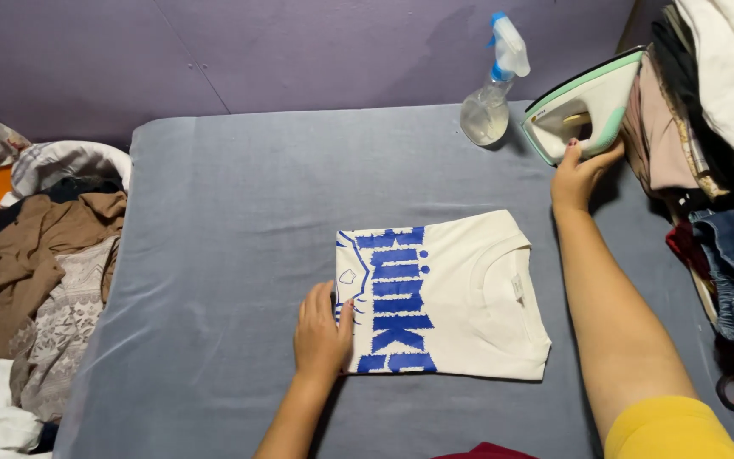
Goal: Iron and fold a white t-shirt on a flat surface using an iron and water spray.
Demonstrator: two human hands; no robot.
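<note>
A folded white T-shirt [460, 289] with a blue print lies on the grey padded ironing surface [231, 212]. My left hand [322, 333] rests flat on the shirt's left edge, fingers apart, pressing the fabric. My right hand [582, 170] reaches to the far right and grips the handle of a white and mint-green clothes iron [584, 115], which stands tilted on its heel at the surface's back right corner.
A clear spray bottle [490, 93] with a blue and white trigger stands beside the iron. A pile of brown, white and patterned clothes [36, 272] lies at the left. Stacked and hanging garments [707, 136] crowd the right edge. A purple wall runs behind.
</note>
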